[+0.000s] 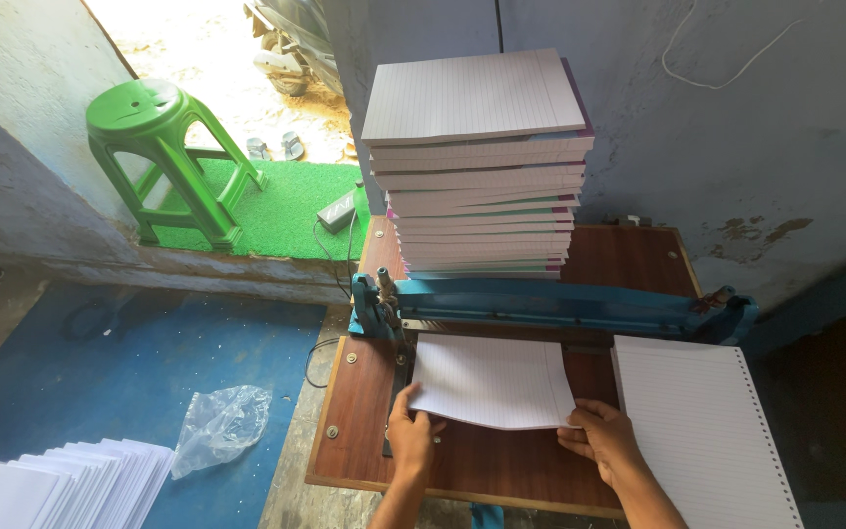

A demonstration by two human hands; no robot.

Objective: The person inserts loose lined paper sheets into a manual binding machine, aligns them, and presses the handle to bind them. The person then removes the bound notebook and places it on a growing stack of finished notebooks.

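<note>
Blue-grey walls close round a brown wooden table point(629, 260) carrying a blue lever-arm machine point(560, 302); behind its bar rises a tall stack of ruled pads point(477, 176); in front lies a sheaf of ruled sheets point(492, 382), its far edge at the bar; the left hand point(411, 436) pinches its near-left corner, the right hand point(601, 438) grips its near-right corner; a punched pile point(702, 431) sits just beside; a green stool point(164, 157) stands by the doorway.

Sheets' point(492, 382) far edge hidden under blue bar point(560, 304).
</note>
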